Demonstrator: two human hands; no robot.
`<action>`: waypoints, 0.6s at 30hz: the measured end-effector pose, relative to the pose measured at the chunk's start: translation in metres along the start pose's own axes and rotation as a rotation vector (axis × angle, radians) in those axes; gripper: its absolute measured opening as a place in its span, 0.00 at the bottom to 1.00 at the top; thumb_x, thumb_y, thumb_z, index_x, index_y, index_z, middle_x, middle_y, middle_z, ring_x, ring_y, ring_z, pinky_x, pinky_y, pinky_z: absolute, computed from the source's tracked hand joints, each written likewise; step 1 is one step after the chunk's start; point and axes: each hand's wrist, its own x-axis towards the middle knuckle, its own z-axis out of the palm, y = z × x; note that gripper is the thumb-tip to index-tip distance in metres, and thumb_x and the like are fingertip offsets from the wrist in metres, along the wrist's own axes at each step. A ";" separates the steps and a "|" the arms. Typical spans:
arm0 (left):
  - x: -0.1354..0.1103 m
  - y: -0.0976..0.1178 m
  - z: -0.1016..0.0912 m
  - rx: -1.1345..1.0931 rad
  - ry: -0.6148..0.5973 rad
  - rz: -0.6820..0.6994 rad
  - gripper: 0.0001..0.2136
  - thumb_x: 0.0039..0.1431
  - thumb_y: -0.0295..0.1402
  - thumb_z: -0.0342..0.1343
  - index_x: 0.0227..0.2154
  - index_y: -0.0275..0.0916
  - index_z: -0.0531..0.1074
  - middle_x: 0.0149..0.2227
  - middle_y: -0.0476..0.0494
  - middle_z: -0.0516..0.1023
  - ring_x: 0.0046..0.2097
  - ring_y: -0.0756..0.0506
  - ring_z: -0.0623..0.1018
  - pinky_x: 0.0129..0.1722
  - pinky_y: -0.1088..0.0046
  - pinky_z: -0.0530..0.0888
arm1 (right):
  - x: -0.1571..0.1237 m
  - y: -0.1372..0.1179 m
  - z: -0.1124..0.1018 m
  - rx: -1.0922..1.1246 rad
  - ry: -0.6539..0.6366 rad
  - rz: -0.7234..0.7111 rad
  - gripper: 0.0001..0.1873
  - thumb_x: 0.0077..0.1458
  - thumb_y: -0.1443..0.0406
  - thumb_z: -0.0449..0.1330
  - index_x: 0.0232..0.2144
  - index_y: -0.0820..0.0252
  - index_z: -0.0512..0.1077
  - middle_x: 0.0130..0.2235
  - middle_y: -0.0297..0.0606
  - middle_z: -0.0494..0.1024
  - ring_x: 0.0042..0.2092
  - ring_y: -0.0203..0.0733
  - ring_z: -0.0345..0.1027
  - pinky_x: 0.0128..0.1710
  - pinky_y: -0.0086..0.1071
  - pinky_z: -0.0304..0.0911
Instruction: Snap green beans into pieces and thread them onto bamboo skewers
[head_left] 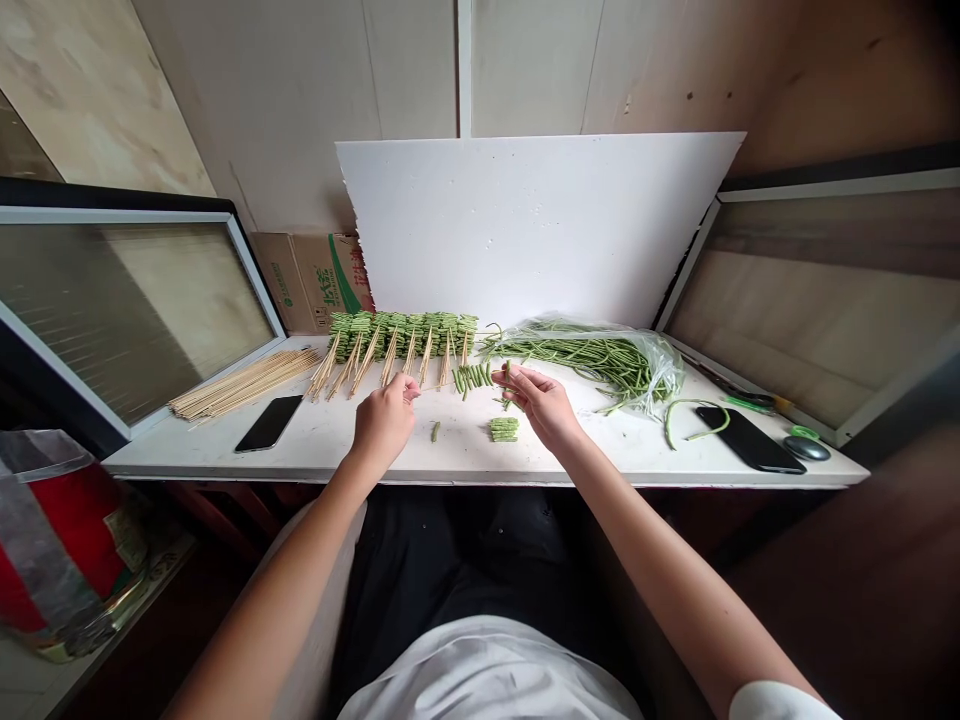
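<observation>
My left hand [384, 418] hovers over the white table [315, 450] with its fingers pinched on a thin bamboo skewer. My right hand [541, 400] is half closed, its fingertips pinching a short piece of green bean near a small row of cut bean pieces [472, 377]. A small stack of cut pieces [504, 429] lies just below my right hand, and one loose piece [435, 431] lies between my hands. A row of finished bean skewers [401, 345] lies at the back of the table.
A pile of bare skewers [240, 385] and a black phone [270, 422] lie at the left. Long green beans in a clear plastic bag [600, 355] lie at the right, with a second phone [750, 438], scissors [750, 400] and a cardboard box [311, 280] behind.
</observation>
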 end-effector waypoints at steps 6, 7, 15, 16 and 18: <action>0.000 0.002 -0.002 0.020 -0.003 -0.008 0.10 0.67 0.25 0.53 0.43 0.43 0.77 0.43 0.42 0.86 0.42 0.38 0.82 0.36 0.69 0.70 | 0.000 0.000 0.000 0.015 -0.024 0.008 0.26 0.50 0.44 0.75 0.42 0.54 0.83 0.50 0.47 0.86 0.59 0.54 0.78 0.53 0.40 0.74; 0.000 0.003 -0.002 0.021 -0.002 -0.008 0.10 0.67 0.25 0.52 0.43 0.43 0.77 0.43 0.42 0.86 0.41 0.39 0.82 0.36 0.69 0.70 | 0.000 0.000 0.000 0.010 -0.028 0.010 0.26 0.50 0.44 0.74 0.43 0.54 0.83 0.50 0.47 0.86 0.59 0.54 0.78 0.53 0.41 0.75; 0.000 0.002 -0.001 0.019 -0.005 -0.009 0.09 0.68 0.26 0.52 0.43 0.43 0.77 0.42 0.42 0.86 0.40 0.39 0.82 0.34 0.69 0.68 | 0.000 0.000 0.000 0.052 -0.036 0.031 0.24 0.50 0.46 0.76 0.43 0.55 0.83 0.51 0.47 0.86 0.59 0.53 0.78 0.54 0.41 0.75; 0.000 0.002 -0.001 0.017 -0.006 -0.008 0.09 0.68 0.26 0.52 0.43 0.43 0.77 0.41 0.42 0.86 0.40 0.39 0.82 0.34 0.69 0.68 | 0.000 0.000 0.000 0.054 -0.035 0.034 0.24 0.50 0.46 0.76 0.43 0.55 0.83 0.51 0.47 0.86 0.59 0.54 0.78 0.54 0.41 0.75; 0.000 0.002 -0.001 0.012 -0.008 -0.005 0.09 0.68 0.26 0.52 0.43 0.42 0.77 0.40 0.42 0.86 0.40 0.39 0.82 0.34 0.70 0.68 | 0.000 0.000 0.000 0.050 -0.037 0.037 0.24 0.50 0.46 0.76 0.43 0.55 0.83 0.52 0.47 0.86 0.59 0.54 0.78 0.54 0.41 0.76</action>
